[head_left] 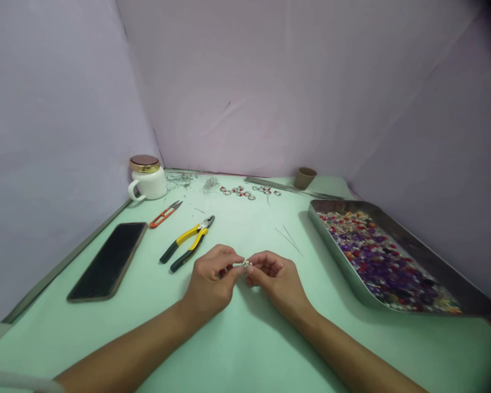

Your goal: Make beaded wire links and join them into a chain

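My left hand [213, 274] and my right hand [277, 279] meet at the middle of the table, fingertips pinched. Between them they hold a small beaded ring [246, 263] of pale beads; most of it is hidden by my fingers. Just left of my left hand lie pliers [190, 240] with yellow and black handles, jaws pointing away. To the upper right of my right hand, thin wire pieces [288, 240] rest on the table. Farther back are several finished-looking bead rings [238, 191] in red and clear.
A metal tray [339, 262] of mixed beads [376, 262] stands at the right. On the left are a phone [108, 262], orange thread snips [163, 215] and a lidded white mug [153, 184]. Tangled wire [210, 184], long wires [278, 184] and a brown cup [305, 178] sit at the back.
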A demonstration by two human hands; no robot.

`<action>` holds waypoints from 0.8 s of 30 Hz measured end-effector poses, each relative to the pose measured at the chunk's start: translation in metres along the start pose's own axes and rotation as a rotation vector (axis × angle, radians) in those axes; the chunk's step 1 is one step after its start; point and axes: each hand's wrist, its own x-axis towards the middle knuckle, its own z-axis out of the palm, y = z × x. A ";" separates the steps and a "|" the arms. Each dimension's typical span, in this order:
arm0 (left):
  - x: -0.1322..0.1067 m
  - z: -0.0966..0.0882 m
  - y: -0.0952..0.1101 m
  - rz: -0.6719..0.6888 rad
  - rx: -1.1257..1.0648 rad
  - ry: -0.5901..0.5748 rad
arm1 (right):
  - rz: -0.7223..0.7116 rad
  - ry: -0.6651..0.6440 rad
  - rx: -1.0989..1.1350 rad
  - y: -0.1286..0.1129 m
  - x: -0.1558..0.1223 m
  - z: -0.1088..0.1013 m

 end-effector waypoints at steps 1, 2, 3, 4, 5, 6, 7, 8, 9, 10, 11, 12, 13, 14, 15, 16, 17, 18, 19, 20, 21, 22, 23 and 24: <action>-0.001 0.000 0.000 0.017 0.014 0.000 | -0.001 -0.003 -0.001 0.000 0.000 0.000; -0.001 0.000 -0.001 0.023 0.021 0.002 | -0.003 -0.006 -0.004 0.000 0.000 0.000; -0.001 0.001 -0.001 0.021 0.023 0.000 | -0.006 -0.006 -0.006 0.001 0.000 0.000; -0.001 0.001 0.000 0.010 0.020 -0.005 | -0.009 -0.005 -0.005 0.001 0.000 0.001; -0.001 0.001 0.000 -0.013 0.013 -0.012 | -0.013 -0.001 -0.004 0.001 0.000 0.001; -0.001 0.001 0.001 -0.042 0.002 -0.019 | -0.016 0.005 -0.005 0.001 0.000 0.001; 0.000 0.002 0.001 -0.074 -0.013 -0.025 | -0.022 0.013 -0.007 0.002 0.000 0.002; 0.001 0.002 0.002 -0.107 -0.029 -0.028 | -0.028 0.021 -0.011 0.002 0.000 0.002; 0.001 0.003 0.003 -0.141 -0.045 -0.031 | -0.035 0.028 -0.017 0.003 -0.001 0.002; 0.002 0.003 0.003 -0.178 -0.062 -0.037 | -0.041 0.036 -0.025 0.003 -0.001 0.002; 0.003 0.003 0.003 -0.216 -0.080 -0.049 | -0.046 0.043 -0.035 0.004 -0.001 0.002; 0.003 0.003 0.003 -0.254 -0.098 -0.064 | -0.051 0.047 -0.044 0.005 -0.001 0.002; 0.004 0.003 0.003 -0.290 -0.116 -0.081 | -0.057 0.050 -0.048 0.006 -0.001 0.002; 0.004 0.003 0.003 -0.320 -0.132 -0.098 | -0.063 0.053 -0.046 0.007 -0.001 0.001; 0.004 0.003 0.003 -0.341 -0.143 -0.110 | -0.067 0.053 -0.040 0.007 -0.001 0.001; 0.005 0.003 0.003 -0.351 -0.149 -0.119 | -0.069 0.050 -0.035 0.008 -0.001 0.001; 0.005 0.002 0.002 -0.354 -0.151 -0.125 | -0.068 0.043 -0.031 0.008 -0.001 0.001; 0.005 0.002 0.002 -0.353 -0.150 -0.130 | -0.061 0.032 -0.032 0.008 0.000 0.001; 0.006 0.002 0.002 -0.355 -0.147 -0.137 | -0.051 0.019 -0.037 0.008 0.000 0.001; 0.006 0.001 0.002 -0.361 -0.147 -0.145 | -0.040 -0.002 -0.043 0.007 0.001 0.000; 0.007 0.001 0.002 -0.374 -0.151 -0.154 | -0.028 -0.022 -0.044 0.006 0.002 0.000; 0.008 0.001 0.001 -0.391 -0.163 -0.163 | -0.019 -0.042 -0.035 0.005 0.002 -0.001; 0.008 0.001 0.001 -0.410 -0.181 -0.174 | -0.009 -0.060 -0.020 0.004 0.003 -0.001; 0.009 0.001 0.000 -0.430 -0.204 -0.185 | 0.003 -0.074 -0.004 0.002 0.004 -0.001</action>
